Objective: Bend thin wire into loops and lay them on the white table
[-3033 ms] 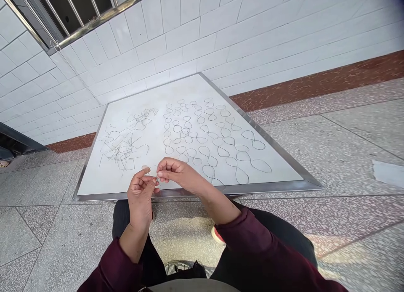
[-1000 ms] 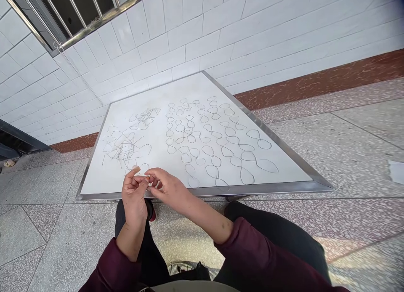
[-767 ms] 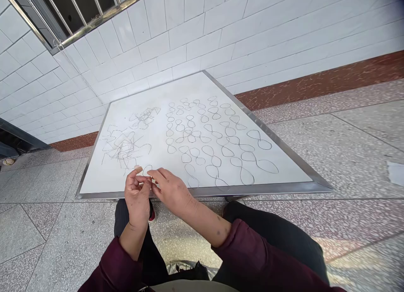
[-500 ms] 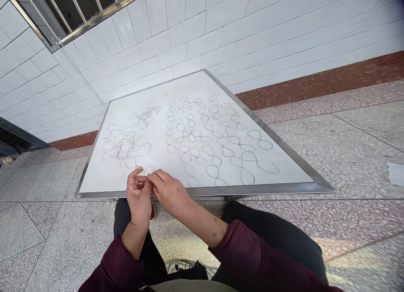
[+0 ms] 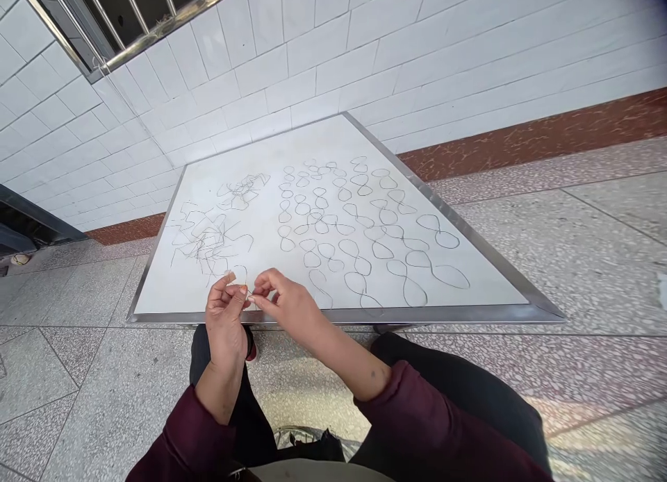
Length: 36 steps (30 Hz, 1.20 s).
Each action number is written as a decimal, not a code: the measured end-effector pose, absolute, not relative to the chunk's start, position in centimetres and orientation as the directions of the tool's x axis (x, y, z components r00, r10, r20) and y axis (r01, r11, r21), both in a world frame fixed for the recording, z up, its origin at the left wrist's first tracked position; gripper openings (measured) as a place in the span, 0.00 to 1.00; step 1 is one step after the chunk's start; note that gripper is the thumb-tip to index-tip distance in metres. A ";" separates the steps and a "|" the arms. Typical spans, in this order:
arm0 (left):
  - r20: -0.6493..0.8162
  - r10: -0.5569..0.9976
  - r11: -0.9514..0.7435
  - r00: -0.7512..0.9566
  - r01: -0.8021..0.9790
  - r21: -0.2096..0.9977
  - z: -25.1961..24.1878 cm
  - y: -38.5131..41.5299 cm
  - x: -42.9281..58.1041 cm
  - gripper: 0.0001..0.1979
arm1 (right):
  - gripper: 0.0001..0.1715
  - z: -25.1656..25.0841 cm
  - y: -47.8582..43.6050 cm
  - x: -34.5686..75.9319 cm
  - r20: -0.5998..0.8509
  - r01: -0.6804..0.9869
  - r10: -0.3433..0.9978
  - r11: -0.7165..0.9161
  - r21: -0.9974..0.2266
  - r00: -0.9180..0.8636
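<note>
Over the near left edge of the white table [image 5: 292, 138], my left hand [image 5: 226, 322] pinches a thin dark wire [image 5: 246, 273] between thumb and index finger. A curved length of it rises above the fingertips. My right hand [image 5: 292, 305] is closed just to the right, its thumb and finger pinching the wire's lower part close to the left fingertips. Beyond the hands lies a tangle of loose wires [image 5: 208, 242]. To the right, several wires bent into figure-eight loops [image 5: 357, 256] are spread over the tabletop.
A second, smaller wire tangle [image 5: 244, 189] lies farther back. Metal trim [image 5: 448, 319] borders the table, which stands against a white tiled wall [image 5: 292, 58]. A barred window [image 5: 135, 13] is at upper left. My knees are under the near edge.
My right hand has shifted slightly right and its fingers have turned, so a short piece of wire shows between the hands. The view has moved a little.
</note>
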<state>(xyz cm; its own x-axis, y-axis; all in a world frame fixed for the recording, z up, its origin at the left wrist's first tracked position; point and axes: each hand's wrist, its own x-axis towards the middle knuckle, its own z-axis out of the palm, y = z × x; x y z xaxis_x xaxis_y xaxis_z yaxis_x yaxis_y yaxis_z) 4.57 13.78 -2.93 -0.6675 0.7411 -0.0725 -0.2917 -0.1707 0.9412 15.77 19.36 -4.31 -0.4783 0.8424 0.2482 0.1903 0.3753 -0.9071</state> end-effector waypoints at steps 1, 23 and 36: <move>-0.094 0.743 -0.170 -0.662 -0.322 0.931 -2.9 13.8 4.6 0.21 | 0.06 -4.3 19.3 15.8 0.233 0.178 0.838 0.360 -0.916 -0.493; -0.092 0.789 -0.171 -0.608 -0.361 0.917 -3.5 13.3 4.2 0.19 | 0.07 -4.8 19.0 15.3 0.344 -0.015 0.840 0.372 -0.928 -0.420; -0.041 0.787 -0.160 -0.615 -0.268 0.950 -3.5 13.1 4.2 0.19 | 0.05 -4.9 18.6 15.2 0.295 -0.060 0.869 0.296 -0.953 -0.397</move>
